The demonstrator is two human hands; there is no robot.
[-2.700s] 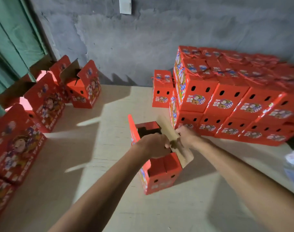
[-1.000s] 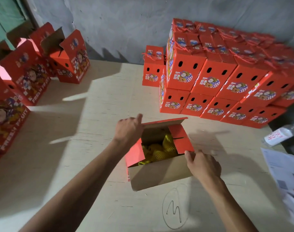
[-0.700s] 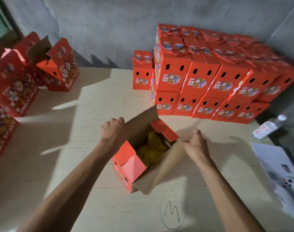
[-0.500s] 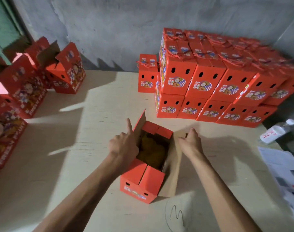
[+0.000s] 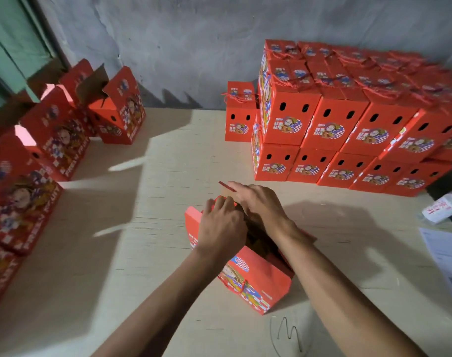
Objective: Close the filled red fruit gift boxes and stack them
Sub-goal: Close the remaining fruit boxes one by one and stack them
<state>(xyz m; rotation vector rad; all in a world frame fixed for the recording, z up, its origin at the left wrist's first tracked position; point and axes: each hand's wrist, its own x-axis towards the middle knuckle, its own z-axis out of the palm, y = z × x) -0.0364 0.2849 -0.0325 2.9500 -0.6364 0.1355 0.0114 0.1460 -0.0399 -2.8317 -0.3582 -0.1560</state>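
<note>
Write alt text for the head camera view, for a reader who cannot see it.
Both hands, left hand and right hand, fold the top flaps of a red fruit gift box on a pale wooden table. A two-layer stack of closed boxes stands against the grey wall; open boxes line the left edge.

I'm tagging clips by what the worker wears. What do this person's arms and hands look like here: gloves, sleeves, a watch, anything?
Both arms are bare from the frame's lower edge to the fingers: no sleeves show. The left hand and right hand wear no gloves. No watch, bracelet or ring is visible on either wrist or on the fingers that show, though the picture is a little blurred.
</note>
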